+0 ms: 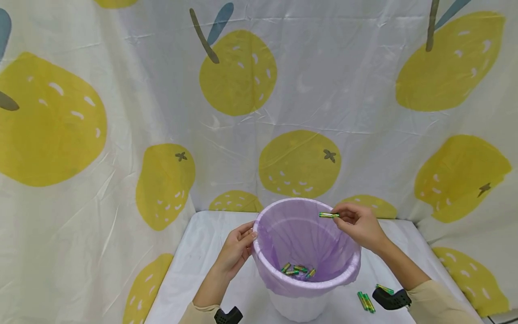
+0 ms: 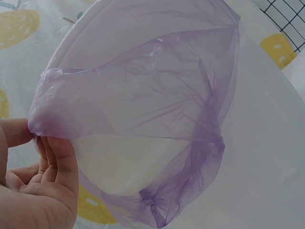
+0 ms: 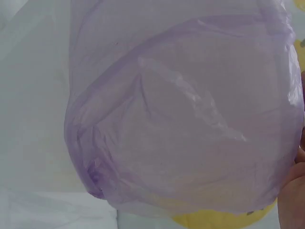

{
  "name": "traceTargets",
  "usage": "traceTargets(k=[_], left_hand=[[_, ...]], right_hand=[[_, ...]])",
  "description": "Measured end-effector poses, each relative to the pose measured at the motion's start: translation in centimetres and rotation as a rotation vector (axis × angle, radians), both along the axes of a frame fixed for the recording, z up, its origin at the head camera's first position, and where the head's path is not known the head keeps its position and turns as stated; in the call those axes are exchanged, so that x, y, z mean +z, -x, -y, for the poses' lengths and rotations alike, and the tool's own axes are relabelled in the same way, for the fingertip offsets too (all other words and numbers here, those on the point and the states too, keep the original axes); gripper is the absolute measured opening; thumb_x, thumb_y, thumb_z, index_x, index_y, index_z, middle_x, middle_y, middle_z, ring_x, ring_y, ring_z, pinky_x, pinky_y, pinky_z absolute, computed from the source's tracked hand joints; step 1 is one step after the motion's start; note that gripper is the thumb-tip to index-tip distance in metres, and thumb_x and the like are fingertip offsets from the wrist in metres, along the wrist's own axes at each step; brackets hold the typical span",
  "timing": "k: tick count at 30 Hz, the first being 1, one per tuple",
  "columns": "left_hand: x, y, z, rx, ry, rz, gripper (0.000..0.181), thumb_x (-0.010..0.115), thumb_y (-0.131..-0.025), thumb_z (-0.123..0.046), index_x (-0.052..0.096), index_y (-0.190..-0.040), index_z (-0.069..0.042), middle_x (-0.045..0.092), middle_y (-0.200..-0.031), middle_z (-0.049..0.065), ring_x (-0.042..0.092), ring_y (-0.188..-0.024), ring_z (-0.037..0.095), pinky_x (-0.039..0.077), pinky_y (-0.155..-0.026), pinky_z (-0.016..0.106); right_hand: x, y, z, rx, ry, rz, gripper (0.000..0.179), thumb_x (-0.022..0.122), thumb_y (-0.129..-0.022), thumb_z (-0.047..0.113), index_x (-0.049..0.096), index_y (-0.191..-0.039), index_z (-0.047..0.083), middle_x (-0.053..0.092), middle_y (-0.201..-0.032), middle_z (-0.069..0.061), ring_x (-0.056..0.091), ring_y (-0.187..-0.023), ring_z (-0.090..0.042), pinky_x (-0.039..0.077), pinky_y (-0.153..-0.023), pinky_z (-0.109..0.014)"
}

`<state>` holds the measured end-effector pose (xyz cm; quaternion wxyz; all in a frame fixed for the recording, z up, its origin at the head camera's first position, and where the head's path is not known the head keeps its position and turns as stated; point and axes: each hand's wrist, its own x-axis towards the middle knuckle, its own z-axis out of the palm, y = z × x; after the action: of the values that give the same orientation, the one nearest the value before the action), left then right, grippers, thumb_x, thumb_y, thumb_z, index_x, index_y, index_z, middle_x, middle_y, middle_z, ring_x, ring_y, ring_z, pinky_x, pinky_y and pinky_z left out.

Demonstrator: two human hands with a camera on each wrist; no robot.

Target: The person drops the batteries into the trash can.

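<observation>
The right hand (image 1: 359, 225), grip closed, pinches a battery (image 1: 327, 215) over the purple-lined bin (image 1: 299, 308); the left hand (image 1: 234, 249) pinches its rim (image 1: 306, 285); more batteries (image 1: 300, 268) lie inside; three others (image 1: 369, 303) rest on the counter (image 1: 192, 261).

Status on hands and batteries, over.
Left hand grips bin rim. Right hand pinches battery over bin. Other batteries inside; more alongside. Nothing seen in the way.
</observation>
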<state>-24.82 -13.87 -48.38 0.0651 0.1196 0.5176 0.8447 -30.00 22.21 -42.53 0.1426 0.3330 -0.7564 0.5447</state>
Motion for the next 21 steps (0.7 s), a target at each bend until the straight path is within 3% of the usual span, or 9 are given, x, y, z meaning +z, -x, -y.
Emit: traceTargets(k=[5,11,21], left_hand=[[0.0,-0.1,0.2,0.002,-0.002,-0.001,0.052,0.057,-0.103,0.000,0.036,-0.148,0.016,0.063,-0.103,0.006,0.064,-0.086,0.011,0.056,-0.074,0.022],[0.0,-0.1,0.2,0.003,-0.003,-0.007,0.051,0.057,-0.103,0.001,0.037,-0.147,0.017,0.065,-0.105,0.006,0.065,-0.087,0.012,0.056,-0.075,0.023],[0.1,0.1,0.1,-0.002,0.013,-0.012,0.053,0.056,-0.104,-0.001,0.034,-0.148,0.018,0.065,-0.110,0.007,0.066,-0.090,0.011,0.056,-0.077,0.023]], right_hand=[[0.2,0.4,1.4,0.031,-0.013,-0.005,0.025,0.069,-0.086,-0.018,0.071,-0.106,-0.003,0.073,-0.093,-0.007,0.070,-0.080,-0.013,0.058,-0.068,-0.023],[0.7,0.6,3.1,0.061,-0.028,-0.012,0.028,0.067,-0.085,-0.020,0.072,-0.106,-0.002,0.070,-0.098,-0.015,0.070,-0.083,-0.013,0.059,-0.070,-0.025],[1.2,0.6,4.5,0.065,-0.052,-0.104,0.030,0.074,-0.083,-0.016,0.073,-0.108,0.000,0.069,-0.102,-0.012,0.068,-0.087,-0.018,0.059,-0.075,-0.024]])
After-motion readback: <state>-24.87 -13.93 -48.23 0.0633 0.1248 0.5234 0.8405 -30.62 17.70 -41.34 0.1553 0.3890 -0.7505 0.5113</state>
